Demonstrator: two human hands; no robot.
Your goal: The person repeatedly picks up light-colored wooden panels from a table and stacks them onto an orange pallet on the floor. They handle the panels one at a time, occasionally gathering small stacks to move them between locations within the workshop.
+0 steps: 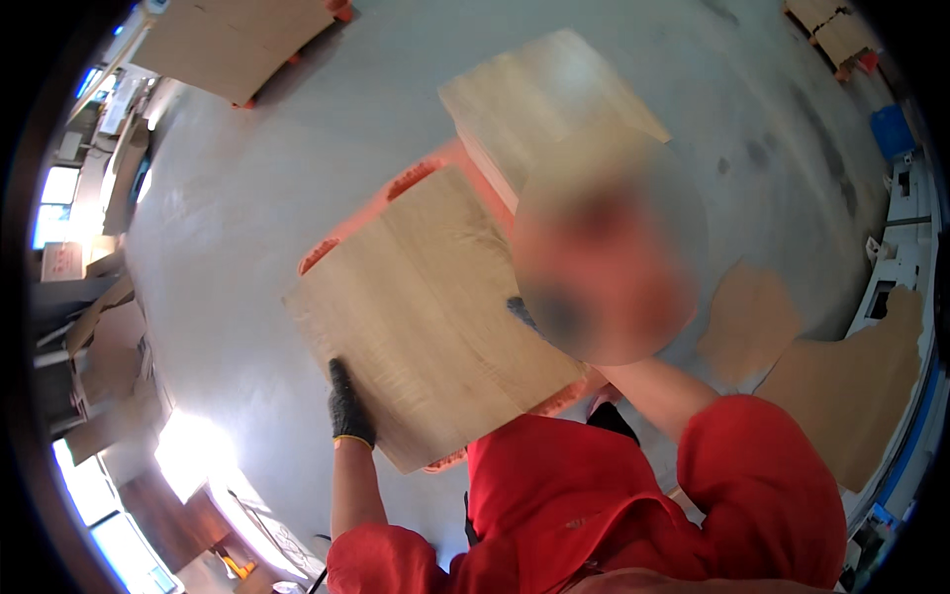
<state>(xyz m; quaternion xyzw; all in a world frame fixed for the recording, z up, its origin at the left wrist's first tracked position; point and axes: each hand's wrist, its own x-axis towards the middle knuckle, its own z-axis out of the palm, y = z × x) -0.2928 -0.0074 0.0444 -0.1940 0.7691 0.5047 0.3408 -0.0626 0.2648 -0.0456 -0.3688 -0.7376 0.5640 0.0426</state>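
Note:
A light wood-grain panel [426,317] lies tilted in front of me, above an orange-red pallet [411,178] that shows past its edges. My left hand [350,406], in a dark glove with a yellow cuff edge, grips the panel's left edge, thumb on top and fingers out of sight. At the opposite edge, the gloved tip of my right hand [522,313] lies over the panel; a round blurred patch covers the rest of that hand. Beyond it, a stack of similar panels [554,89] rests on the far part of the pallet.
A large brown sheet stack [233,45] sits on orange supports at the upper left. Torn brown cardboard [851,386] lies on the floor at right, beside white machinery [896,247]. A blue container [893,132] stands farther back. Boards and clutter [109,346] line the left side.

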